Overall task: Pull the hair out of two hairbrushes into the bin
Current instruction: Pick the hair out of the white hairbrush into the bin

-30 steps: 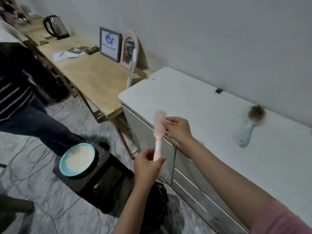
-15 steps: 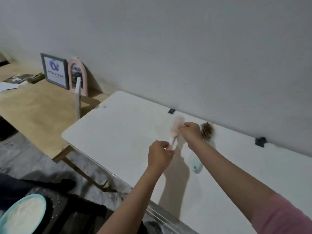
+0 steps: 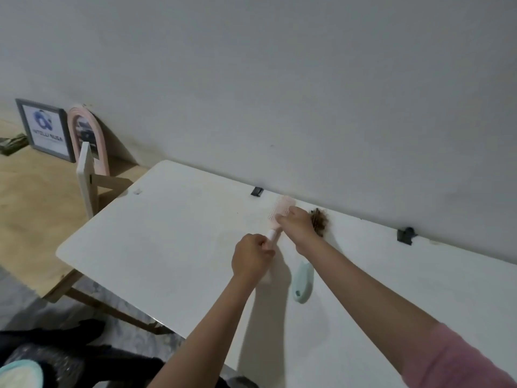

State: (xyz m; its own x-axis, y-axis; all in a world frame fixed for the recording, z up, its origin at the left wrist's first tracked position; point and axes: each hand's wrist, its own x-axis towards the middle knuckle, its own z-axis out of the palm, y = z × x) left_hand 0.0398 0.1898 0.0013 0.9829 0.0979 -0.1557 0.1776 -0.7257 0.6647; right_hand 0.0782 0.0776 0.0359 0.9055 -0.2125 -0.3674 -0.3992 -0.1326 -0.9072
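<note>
Pink hairbrush (image 3: 280,214): sat at the centre of the frame, held over the white tabletop (image 3: 167,247), its head angled toward the upper right and close to the wall.
Left hand (image 3: 251,259): was curled round the white lower end of the pink hairbrush's handle, just below centre frame.
Right hand (image 3: 298,226): had its fingers bent at the pink hairbrush's head, on the bristled side; whether any hair was pinched between them could not be told.
Green hairbrush (image 3: 303,281): lay flat on the tabletop just right of centre, with its pale handle pointing toward the bottom of the frame.
Hair clump (image 3: 319,219): brown, tangled in the green hairbrush's head and partly hidden behind the right hand.
Sleeve (image 3: 458,359): pink, on the right arm at the lower right of the frame.
Wooden table (image 3: 36,197): stood at the left of the frame, beside the white tabletop.
Framed picture (image 3: 46,130): leaned against the wall at the upper left.
Arched pink frame (image 3: 86,138): stood just right of the framed picture.
</note>
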